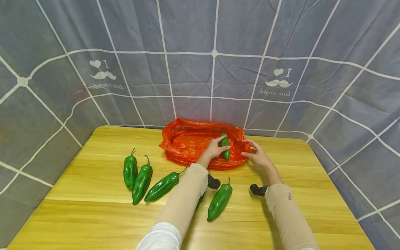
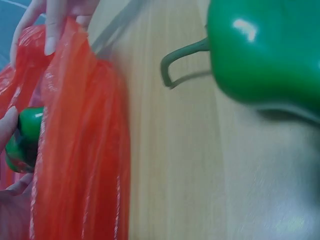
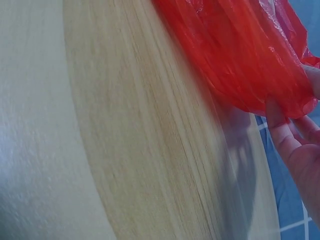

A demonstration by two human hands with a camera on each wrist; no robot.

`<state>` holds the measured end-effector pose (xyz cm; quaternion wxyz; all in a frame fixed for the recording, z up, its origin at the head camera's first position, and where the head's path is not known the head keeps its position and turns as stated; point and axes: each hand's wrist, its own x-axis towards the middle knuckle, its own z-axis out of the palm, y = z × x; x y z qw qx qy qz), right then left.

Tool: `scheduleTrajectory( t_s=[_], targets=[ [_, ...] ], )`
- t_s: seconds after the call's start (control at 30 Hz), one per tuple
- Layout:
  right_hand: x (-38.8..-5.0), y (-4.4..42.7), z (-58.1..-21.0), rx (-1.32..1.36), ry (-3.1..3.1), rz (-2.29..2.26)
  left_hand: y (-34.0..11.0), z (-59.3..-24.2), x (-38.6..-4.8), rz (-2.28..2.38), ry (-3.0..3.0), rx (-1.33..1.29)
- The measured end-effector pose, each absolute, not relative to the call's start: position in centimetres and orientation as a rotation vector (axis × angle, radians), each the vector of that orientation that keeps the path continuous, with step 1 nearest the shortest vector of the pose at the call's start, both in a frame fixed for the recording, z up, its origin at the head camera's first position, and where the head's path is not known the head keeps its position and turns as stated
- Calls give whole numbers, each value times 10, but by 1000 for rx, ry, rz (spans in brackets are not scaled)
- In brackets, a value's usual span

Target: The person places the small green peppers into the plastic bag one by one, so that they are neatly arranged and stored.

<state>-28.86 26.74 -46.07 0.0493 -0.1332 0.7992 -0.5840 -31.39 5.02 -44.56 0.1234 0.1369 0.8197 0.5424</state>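
A green pepper (image 1: 226, 152) is held by the left hand (image 1: 213, 149), crosswise inside the red bag (image 1: 185, 156) gripped by the right hand (image 1: 260, 157).

The pepper (image 1: 225, 149) in the left hand (image 1: 214, 148) was green, as were the peppers (image 1: 219, 202) on its near side. The bag (image 1: 187, 147) at the right hand (image 1: 260, 157) was red-orange, the worktop (image 1: 103, 215) beneath yellow, wood-grained. Beyond both hands, grey-blue cloth (image 1: 190, 74) bore white grid lines, hearts, moustaches.
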Motion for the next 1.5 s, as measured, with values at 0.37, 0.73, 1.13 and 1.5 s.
scheduleTrajectory(
  t_s=[0.37,0.73,1.13,1.5],
  targets=[
    [-291,267,-463,-435,2425,-1793,59,-451,-311,1482,2423,464],
    [-290,267,-461,-425,2452,-1764,69,-519,-352,1357,2483,618],
    [-290,267,-462,-470,2392,-1811,75,-506,-343,1309,2573,456],
    [-288,264,-458,-453,2378,-1811,71,-497,-333,1442,2565,487]
  ],
)
